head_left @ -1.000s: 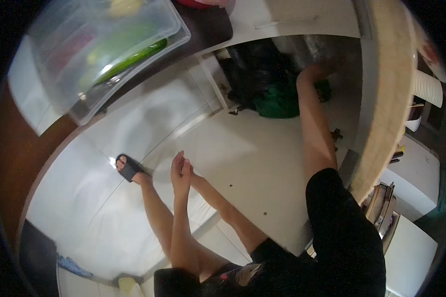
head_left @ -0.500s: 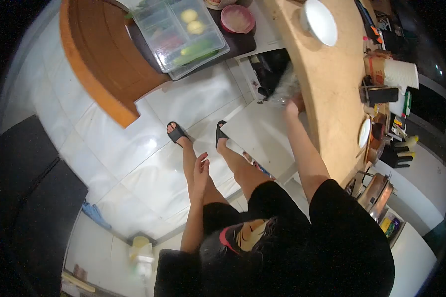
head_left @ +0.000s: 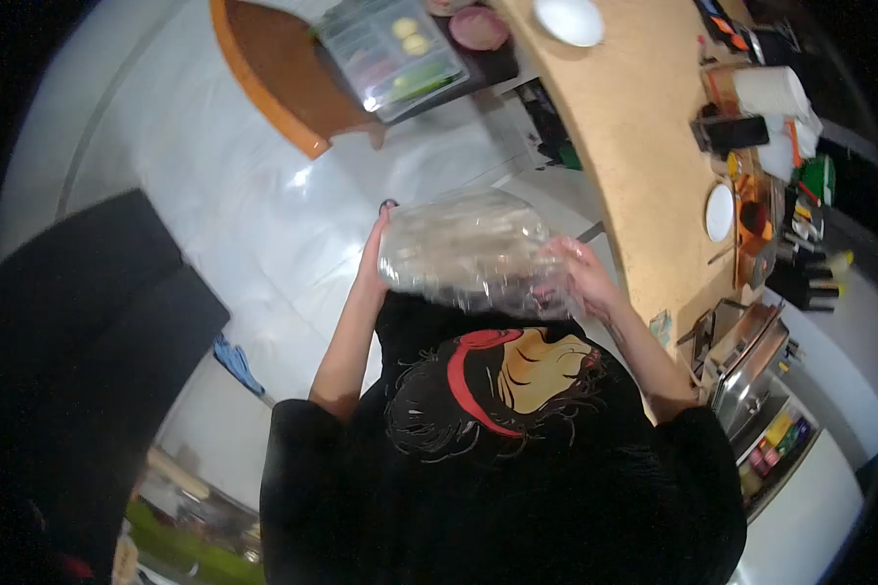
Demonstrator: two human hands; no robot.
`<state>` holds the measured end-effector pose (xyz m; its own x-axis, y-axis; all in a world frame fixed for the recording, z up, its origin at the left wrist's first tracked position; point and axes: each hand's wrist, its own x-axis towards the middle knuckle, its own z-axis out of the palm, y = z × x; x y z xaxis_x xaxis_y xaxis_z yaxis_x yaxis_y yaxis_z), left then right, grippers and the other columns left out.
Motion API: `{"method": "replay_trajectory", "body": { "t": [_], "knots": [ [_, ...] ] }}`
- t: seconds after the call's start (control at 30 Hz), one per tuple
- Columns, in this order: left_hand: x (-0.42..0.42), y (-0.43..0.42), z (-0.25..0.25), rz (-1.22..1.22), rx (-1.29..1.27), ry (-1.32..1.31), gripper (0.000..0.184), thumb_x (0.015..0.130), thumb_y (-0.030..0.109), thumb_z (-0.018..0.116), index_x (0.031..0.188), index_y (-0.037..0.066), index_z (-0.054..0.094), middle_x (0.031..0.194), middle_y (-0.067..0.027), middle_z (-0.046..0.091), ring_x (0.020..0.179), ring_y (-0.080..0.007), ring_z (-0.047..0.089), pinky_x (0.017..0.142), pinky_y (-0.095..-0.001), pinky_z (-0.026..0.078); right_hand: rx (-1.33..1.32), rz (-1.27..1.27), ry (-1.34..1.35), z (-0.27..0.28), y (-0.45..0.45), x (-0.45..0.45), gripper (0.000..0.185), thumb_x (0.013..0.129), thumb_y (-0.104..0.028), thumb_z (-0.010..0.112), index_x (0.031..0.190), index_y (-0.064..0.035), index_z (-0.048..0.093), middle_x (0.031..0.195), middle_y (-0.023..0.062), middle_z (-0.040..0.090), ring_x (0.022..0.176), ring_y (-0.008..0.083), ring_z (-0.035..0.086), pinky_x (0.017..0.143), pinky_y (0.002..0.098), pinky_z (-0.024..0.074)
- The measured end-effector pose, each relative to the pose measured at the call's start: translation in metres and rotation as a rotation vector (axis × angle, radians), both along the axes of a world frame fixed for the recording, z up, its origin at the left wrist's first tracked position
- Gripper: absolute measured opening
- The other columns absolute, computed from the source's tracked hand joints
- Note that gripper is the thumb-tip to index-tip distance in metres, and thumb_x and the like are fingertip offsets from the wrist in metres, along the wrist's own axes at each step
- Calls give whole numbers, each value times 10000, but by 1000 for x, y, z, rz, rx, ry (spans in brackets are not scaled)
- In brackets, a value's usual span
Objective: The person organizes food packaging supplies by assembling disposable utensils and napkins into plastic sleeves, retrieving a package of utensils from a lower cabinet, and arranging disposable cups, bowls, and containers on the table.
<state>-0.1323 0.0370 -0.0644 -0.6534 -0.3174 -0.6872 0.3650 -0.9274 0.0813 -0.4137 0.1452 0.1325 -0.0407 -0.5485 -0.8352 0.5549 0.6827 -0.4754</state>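
Note:
In front of my body I hold a clear plastic-wrapped pack (head_left: 463,244), shiny and rounded, perhaps of transparent containers; its exact contents are blurred. My left hand (head_left: 374,252) supports its left end, with most fingers hidden behind the plastic. At the right end, my right hand (head_left: 585,273) is closed on the crinkled wrapping. Below the counter's edge, an open cabinet drawer (head_left: 546,190) shows to the upper right of the pack.
On the wooden counter (head_left: 644,175) to my right are a white bowl (head_left: 570,21), a small white dish (head_left: 720,213) and a phone (head_left: 734,134). A brown chair (head_left: 283,83) and a clear divided box of vegetables (head_left: 390,58) stand ahead.
My right hand has brought the plastic pack up from the open drawer to in front of my body. My left hand, empty before, has risen and taken hold of its other end.

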Motion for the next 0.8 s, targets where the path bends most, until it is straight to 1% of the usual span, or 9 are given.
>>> {"method": "replay_trajectory", "body": {
  "t": [0.03,0.13,0.2,0.23,0.3,0.4,0.63,0.73,0.8],
  "knots": [
    [-3,-3,15,-53,108,25,547,881,401,471,1307,65,409,1264,-183,488,1107,-288,527,934,-448,444,-72,88,86,1,17,-12,245,957,-236,452,1050,-25,534,1049,113,589,897,210,617,716,332,557],
    [-42,-18,73,-57,-12,-107,519,845,240,513,1323,88,378,1234,-188,496,1082,-295,539,899,-431,474,-81,112,327,51,51,-21,271,941,-285,486,989,-33,571,984,90,614,876,184,616,636,323,549],
    [-84,-34,130,-2,-295,-40,837,781,125,565,1440,212,55,1335,-150,355,1122,-312,482,878,-441,482,-169,89,618,66,75,-43,361,903,-385,539,950,-31,595,863,70,647,822,167,623,554,300,523],
    [-106,-37,147,-33,-335,11,837,781,125,565,1440,212,55,1335,-150,355,1122,-312,482,878,-441,482,-239,11,669,77,82,-52,432,892,-452,522,934,-29,604,856,83,653,728,155,632,521,280,518],
    [-135,-27,174,37,-474,-87,929,776,114,577,1439,253,-58,1406,-141,250,1185,-313,414,947,-436,418,-85,-254,479,98,89,-80,445,907,-446,492,880,-19,617,841,93,656,597,136,604,438,246,471],
    [-163,5,202,52,-627,-308,978,759,70,597,1441,238,-84,1476,-103,77,1297,-291,222,1048,-422,239,-156,-399,591,71,112,-123,409,909,-386,491,816,-10,624,814,84,649,508,119,556,366,224,398],
    [-203,15,236,-76,-822,-201,1032,757,79,637,1437,208,-129,1483,-150,19,1330,-279,161,1072,-406,198,-477,-322,968,63,162,-166,283,880,-254,496,818,-9,624,798,50,626,614,95,561,497,216,449],
    [-252,-13,201,-274,-1188,-221,1029,737,74,618,1434,97,-139,1495,-153,7,1359,-263,126,1075,-354,208,-320,-616,642,57,170,-178,210,852,-129,475,899,8,627,847,91,647,824,147,605,705,267,475],
    [-294,-32,183,-256,-1337,-83,1031,743,95,662,1434,64,-103,1491,-178,10,1375,-237,64,1102,-340,129,-57,-393,656,35,167,-189,267,882,-201,483,1010,3,599,907,90,643,886,162,601,734,289,477]
  ]
}}
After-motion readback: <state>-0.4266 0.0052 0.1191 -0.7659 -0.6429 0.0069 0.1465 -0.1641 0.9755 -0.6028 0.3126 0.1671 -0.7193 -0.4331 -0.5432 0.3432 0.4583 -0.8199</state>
